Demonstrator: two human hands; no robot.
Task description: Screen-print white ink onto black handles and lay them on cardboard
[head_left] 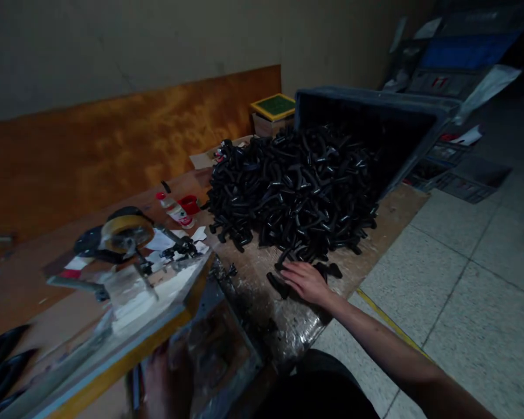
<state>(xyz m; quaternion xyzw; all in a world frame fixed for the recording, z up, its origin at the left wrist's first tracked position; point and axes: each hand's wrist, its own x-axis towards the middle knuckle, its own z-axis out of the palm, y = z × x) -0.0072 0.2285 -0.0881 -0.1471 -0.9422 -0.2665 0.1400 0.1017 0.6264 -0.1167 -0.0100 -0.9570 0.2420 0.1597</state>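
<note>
My right hand (pixel 306 281) lies palm down on the near edge of a big heap of short, bent black tubes (pixel 297 186), shiny like rubber. Its fingers are stretched out over the pieces there; a loose black tube (pixel 278 286) is beside the fingertips. No firm grip shows, and the palm side is hidden. Low in the view, my left hand (pixel 168 378) is dark and smeared by motion, below the edge of a raised board with a yellow side (pixel 126 366). Its fingers cannot be made out, nor anything they may hold.
A large dark bin (pixel 378 100) lies tipped on its side behind the heap. Left on the table are a tape roll (pixel 127 230), a clear bottle (pixel 174 210), a red cup (pixel 188 204) and paper scraps. Stacked crates (pixel 445 81) stand at the back right, above a tiled floor (pixel 471 279).
</note>
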